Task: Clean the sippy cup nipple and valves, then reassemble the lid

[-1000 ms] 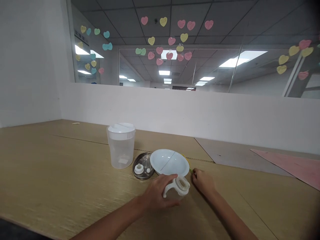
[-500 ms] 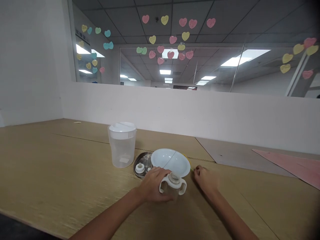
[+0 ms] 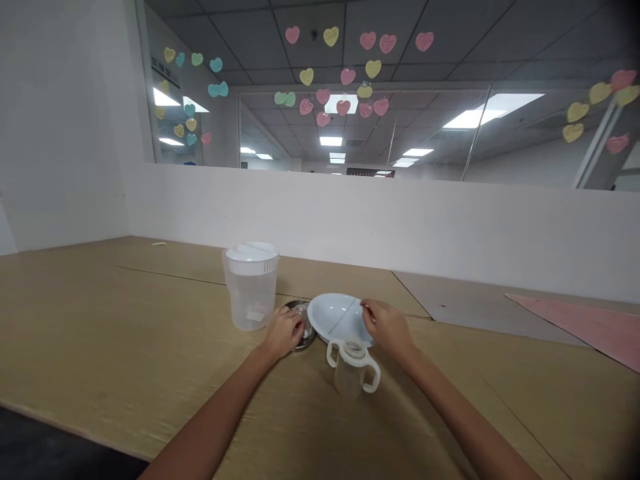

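Observation:
A clear baby bottle (image 3: 349,379) with two white side handles and an uncovered mouth stands upright on the table, touched by neither hand. Over the left part of a round metal tray (image 3: 306,343), my left hand (image 3: 283,332) has its fingers curled in; what they hold is hidden. A clear piece (image 3: 302,311) shows in the tray beside the fingertips. My right hand (image 3: 389,327) is at the right rim of a white bowl (image 3: 325,308), thumb and fingers pinched together, the contents too small to name. A thin dark line crosses the bowl.
A translucent lidded pitcher (image 3: 253,293) stands behind my left hand. The brown tabletop (image 3: 125,347) meets a white wall (image 3: 320,213) at the back. A pink sheet (image 3: 585,327) lies at the right. Heart-shaped notes dot the window above.
My left hand has let go of the bottle and moved left to the tray. My right hand has moved up and left to the bowl's rim. The bottle now stands by itself.

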Motion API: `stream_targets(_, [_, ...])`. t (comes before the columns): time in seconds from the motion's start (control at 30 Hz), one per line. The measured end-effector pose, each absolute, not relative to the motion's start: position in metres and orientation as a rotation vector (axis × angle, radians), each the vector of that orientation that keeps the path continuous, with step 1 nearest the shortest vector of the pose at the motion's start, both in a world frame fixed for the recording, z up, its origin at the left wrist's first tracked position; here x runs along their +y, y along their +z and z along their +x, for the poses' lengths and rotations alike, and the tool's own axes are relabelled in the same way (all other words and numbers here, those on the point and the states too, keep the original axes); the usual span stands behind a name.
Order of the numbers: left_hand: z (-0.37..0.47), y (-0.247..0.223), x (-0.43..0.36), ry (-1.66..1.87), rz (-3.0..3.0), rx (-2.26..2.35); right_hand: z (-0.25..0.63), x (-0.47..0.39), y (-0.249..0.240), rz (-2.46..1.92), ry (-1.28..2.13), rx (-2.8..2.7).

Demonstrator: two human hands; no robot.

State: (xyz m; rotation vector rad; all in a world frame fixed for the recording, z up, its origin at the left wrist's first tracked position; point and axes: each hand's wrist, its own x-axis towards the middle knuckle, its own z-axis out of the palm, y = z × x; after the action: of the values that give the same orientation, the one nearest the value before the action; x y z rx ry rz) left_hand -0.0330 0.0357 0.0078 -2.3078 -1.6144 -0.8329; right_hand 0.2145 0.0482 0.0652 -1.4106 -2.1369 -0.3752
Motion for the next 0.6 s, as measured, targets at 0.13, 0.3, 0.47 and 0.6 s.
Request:
stream_targets(0.13, [-0.027,0.003,0.035,-0.720,-2.390,-1.596,0.183,0.072,0.064,-1.475,-0.108,-2.431])
stream_targets(0.3, [-0.025,0.004,0.033,-0.631,-2.435,-1.590,0.171,0.094,0.050,-1.541,0.063,-2.523])
stream_targets(0.47, [-0.020,0.010,0.031,-0.596,-2.397,-1.663,0.181,0.096,0.054,-1.591,0.152,-2.459])
stream_targets(0.6, [-0.016,0.013,0.028,-0.561,-2.344,-1.753,0.193,0.099,0.066,-1.560,0.242,-2.370])
